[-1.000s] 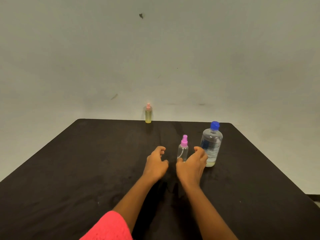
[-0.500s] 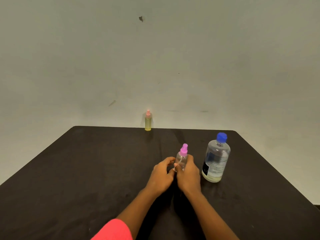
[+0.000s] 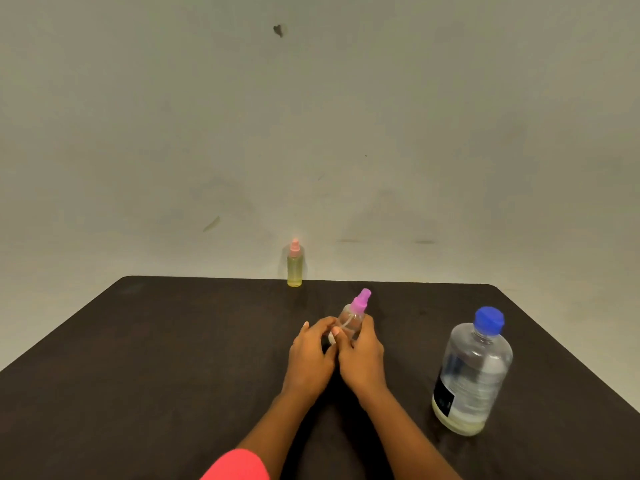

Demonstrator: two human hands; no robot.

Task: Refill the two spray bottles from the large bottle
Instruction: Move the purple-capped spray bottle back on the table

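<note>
Centrally, clear cylindrical spray bottle [image 3: 352,319]; left hand [image 3: 311,356], right hand [image 3: 364,355] gripping

Clear glossy plastic large bottle [image 3: 472,372]; matt dark table [image 3: 173,358].

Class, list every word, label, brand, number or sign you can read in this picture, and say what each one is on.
No text here can be read.
On the large bottle: a dark label low on its side, with pale print beside it, all too blurred to read.
On the clear spray bottle: no print shows.
On the yellow spray bottle: no print shows; too small to be sure.
</note>
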